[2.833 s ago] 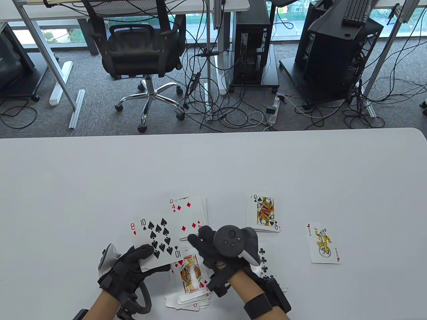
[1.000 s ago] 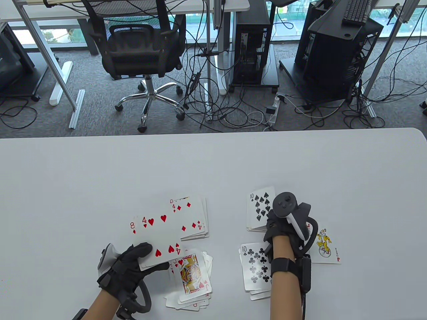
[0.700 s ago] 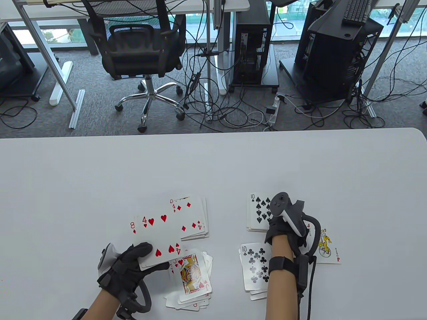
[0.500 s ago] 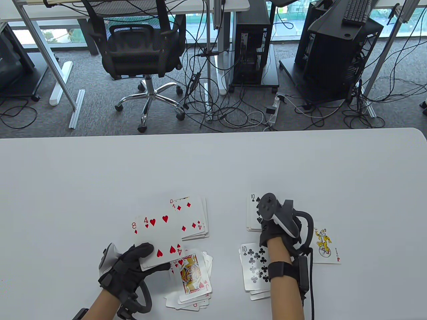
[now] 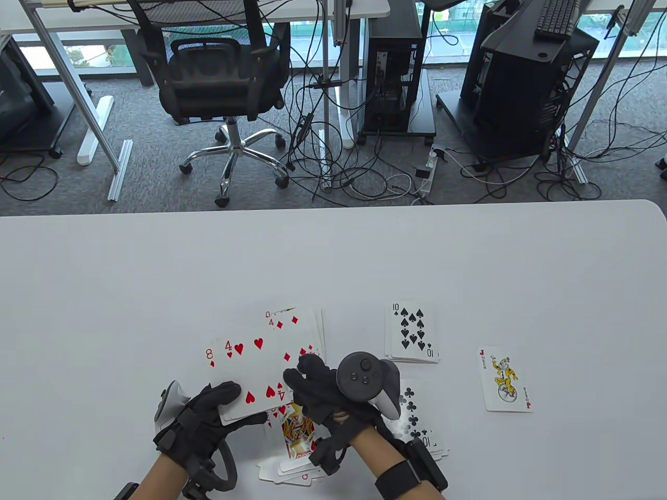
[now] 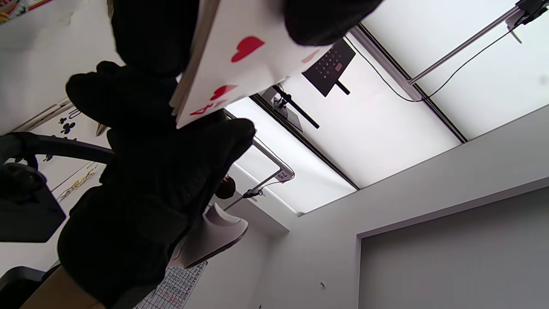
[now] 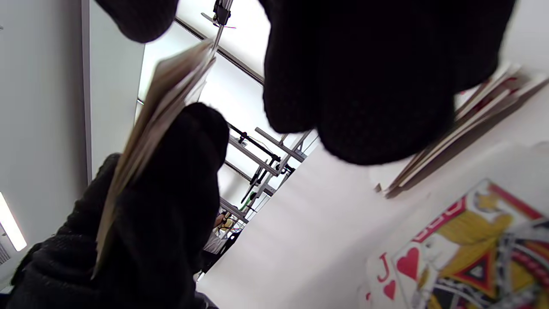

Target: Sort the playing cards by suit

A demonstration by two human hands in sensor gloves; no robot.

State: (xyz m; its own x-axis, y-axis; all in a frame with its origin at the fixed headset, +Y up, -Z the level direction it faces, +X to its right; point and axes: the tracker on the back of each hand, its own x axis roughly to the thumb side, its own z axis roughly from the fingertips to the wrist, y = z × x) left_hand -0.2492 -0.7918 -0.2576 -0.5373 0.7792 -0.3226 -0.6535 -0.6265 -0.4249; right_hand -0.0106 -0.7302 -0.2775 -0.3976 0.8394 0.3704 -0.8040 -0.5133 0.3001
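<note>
Left hand (image 5: 200, 416) at about seven o'clock on the table (image 5: 104, 291), thumb on top and fingers curled beneath a held stack of cards (image 5: 250, 380), four of hearts (image 5: 255, 372) face up on top with a red eight peeking out at its nine o'clock edge. Right hand (image 5: 325, 396) just at three o'clock of that stack, fingertips (image 5: 299, 372) reaching toward the four's near corner; contact probably made, though hard to confirm from the table view, and from the right wrist view fingers only loosely bent, thumb apart from them, nothing clearly pinched. Diamonds pile (image 5: 299, 333) at one o'clock of the held stack, four of diamonds uppermost, partly overlapped by it. Hearts pile (image 5: 297, 442) under and between both wrists at six o'clock, jack of hearts (image 7: 450, 253) on top. Spades pile (image 5: 412, 333) at two o'clock of the right hand, ten of spades showing. Clubs pile (image 5: 417, 422) mostly hidden beneath the right wrist and its tracker (image 5: 365, 380). Joker (image 5: 504, 379) lying alone at three o'clock, well apart from the spades.
</note>
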